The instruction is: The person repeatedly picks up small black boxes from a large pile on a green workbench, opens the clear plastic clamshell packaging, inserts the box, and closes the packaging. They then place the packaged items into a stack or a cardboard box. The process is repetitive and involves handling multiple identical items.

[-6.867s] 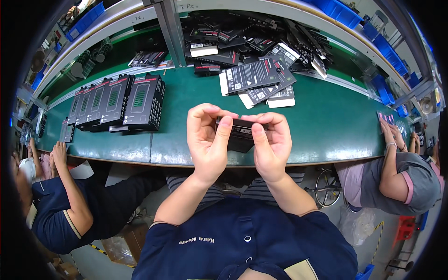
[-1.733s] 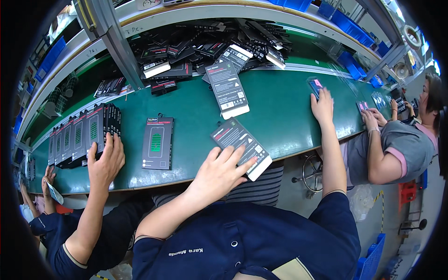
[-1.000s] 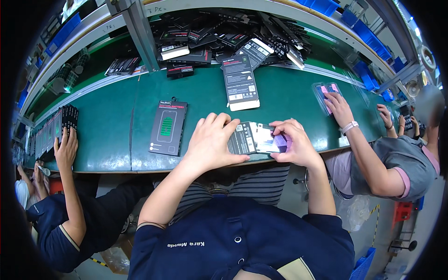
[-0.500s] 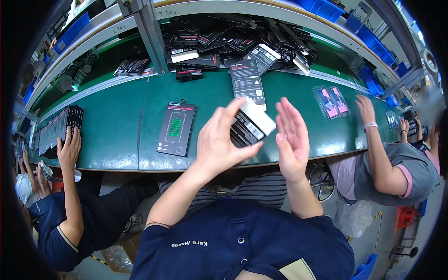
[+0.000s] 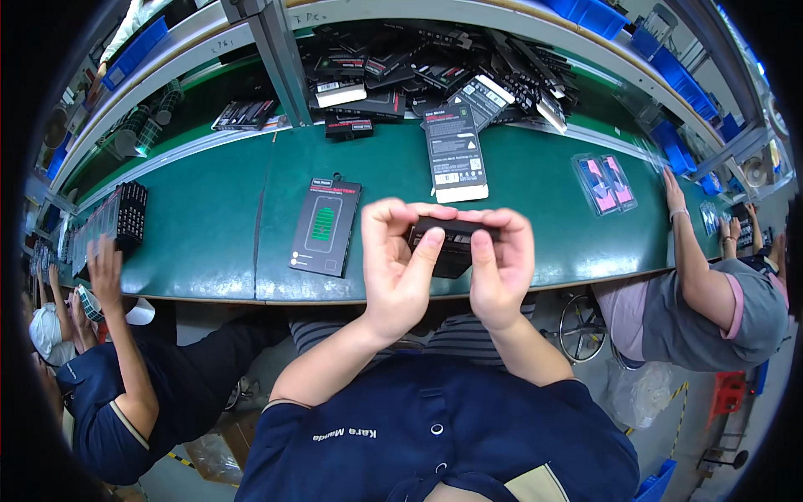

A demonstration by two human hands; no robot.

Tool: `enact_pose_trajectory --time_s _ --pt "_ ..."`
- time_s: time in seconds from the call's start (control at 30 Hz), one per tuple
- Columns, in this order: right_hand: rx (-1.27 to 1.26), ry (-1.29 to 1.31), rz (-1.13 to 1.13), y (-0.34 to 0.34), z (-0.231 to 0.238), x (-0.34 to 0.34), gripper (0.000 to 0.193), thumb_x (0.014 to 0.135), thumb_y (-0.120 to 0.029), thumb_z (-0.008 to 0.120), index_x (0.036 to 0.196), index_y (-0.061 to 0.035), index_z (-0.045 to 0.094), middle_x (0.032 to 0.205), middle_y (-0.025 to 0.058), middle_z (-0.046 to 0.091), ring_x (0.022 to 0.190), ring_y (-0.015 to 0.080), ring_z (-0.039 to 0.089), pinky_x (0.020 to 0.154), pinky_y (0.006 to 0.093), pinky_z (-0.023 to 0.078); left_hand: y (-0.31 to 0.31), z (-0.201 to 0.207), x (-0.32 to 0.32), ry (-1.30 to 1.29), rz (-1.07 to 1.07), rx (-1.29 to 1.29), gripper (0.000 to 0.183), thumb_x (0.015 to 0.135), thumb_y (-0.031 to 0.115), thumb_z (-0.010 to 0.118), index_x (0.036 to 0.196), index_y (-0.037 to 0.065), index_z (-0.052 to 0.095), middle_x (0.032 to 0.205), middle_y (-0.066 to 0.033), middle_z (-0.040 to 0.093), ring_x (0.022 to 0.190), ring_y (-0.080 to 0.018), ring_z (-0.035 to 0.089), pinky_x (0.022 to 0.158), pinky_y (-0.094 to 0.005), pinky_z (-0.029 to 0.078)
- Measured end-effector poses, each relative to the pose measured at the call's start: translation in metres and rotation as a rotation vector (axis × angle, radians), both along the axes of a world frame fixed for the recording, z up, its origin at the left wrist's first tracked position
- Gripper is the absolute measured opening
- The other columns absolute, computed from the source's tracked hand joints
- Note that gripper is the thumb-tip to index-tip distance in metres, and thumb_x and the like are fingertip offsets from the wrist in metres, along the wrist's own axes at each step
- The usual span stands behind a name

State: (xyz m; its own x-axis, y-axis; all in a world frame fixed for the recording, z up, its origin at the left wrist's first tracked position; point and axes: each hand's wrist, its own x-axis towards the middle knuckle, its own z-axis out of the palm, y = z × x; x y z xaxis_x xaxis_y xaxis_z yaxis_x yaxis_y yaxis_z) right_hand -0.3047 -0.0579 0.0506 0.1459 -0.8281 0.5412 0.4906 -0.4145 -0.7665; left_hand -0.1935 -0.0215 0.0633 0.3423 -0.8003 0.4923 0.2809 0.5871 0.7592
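My left hand (image 5: 391, 280) and my right hand (image 5: 502, 272) are closed on a small black cardboard box (image 5: 452, 260) above the near edge of the bench. Both thumbs press on its upper end, with the fingers curled over the far side. Much of the box is hidden by my hands. Just beyond them lies a dark printed box (image 5: 456, 155) with its white end flap toward me. On the left, a flat black box (image 5: 324, 227) with a green battery picture rests face up.
A heap of black boxes (image 5: 393, 105) fills the back of the green bench (image 5: 527, 217). Clear plastic packs (image 5: 604, 184) lie to the right. Co-workers sit on both sides; a row of boxes (image 5: 125, 217) stands by the left one's hand (image 5: 105, 272). A metal post (image 5: 280, 63) rises behind.
My right hand has moved in to grip the box along with my left. The box has turned, and its white flap no longer shows. The left co-worker's hand has drawn back from the row of boxes.
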Motion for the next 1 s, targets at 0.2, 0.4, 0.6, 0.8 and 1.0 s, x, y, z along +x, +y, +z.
enact_pose_trajectory --time_s 0.2,0.4,0.6,0.8,1.0 --pt "0.049 -0.117 0.086 -0.009 0.005 0.001 0.016 0.099 0.002 0.057 0.107 -0.0033 0.045 0.109 0.0167 0.065 0.105 0.0196 0.065 0.095 0.0314 0.049 -0.003 -0.002 0.004 -0.06 0.032 -0.039 0.016 0.099 -0.005 0.053 0.11 0.004 0.045 0.111 -0.0171 0.063 0.105 -0.0191 0.06 0.097 -0.0324 0.045" --pt "-0.189 -0.025 -0.074 -0.008 -0.004 0.004 0.023 0.097 0.004 0.058 0.11 -0.0044 0.041 0.107 0.0203 0.064 0.101 0.0226 0.067 0.091 0.0325 0.052 -0.003 -0.003 0.006 -0.025 -0.028 -0.039 0.016 0.1 -0.002 0.054 0.11 0.004 0.045 0.113 -0.0175 0.061 0.104 -0.0192 0.06 0.095 -0.0323 0.047" --pt "-0.401 0.109 -0.183 -0.016 -0.049 0.008 0.051 0.083 0.01 0.072 0.113 -0.0074 0.035 0.107 0.0202 0.063 0.086 0.022 0.065 0.071 0.0302 0.052 -0.009 -0.027 0.02 -0.409 0.254 -0.169 0.014 0.099 0.006 0.061 0.11 0.001 0.056 0.118 -0.0157 0.059 0.106 -0.0216 0.06 0.091 -0.0342 0.049" --pt "-0.863 0.467 -0.29 0.001 -0.019 -0.005 0.032 0.076 -0.001 0.079 0.089 -0.007 0.051 0.106 0.0176 0.071 0.101 0.0319 0.068 0.077 0.0415 0.052 0.009 0.013 0.042 0.332 -0.282 0.732 0.06 0.105 0.026 0.049 0.156 0.005 0.027 0.156 -0.0178 0.034 0.14 -0.026 0.039 0.117 -0.0401 0.029" --pt "-0.813 0.978 -0.252 -0.026 -0.011 -0.002 0.029 0.081 -0.03 0.077 0.085 -0.0061 0.061 0.115 0.0126 0.066 0.118 0.0313 0.059 0.098 0.0473 0.044 0.014 -0.015 0.095 -0.712 0.427 0.547 0.061 0.091 -0.003 0.062 0.149 0.001 0.042 0.145 -0.0239 0.049 0.128 -0.0327 0.053 0.106 -0.0361 0.042"
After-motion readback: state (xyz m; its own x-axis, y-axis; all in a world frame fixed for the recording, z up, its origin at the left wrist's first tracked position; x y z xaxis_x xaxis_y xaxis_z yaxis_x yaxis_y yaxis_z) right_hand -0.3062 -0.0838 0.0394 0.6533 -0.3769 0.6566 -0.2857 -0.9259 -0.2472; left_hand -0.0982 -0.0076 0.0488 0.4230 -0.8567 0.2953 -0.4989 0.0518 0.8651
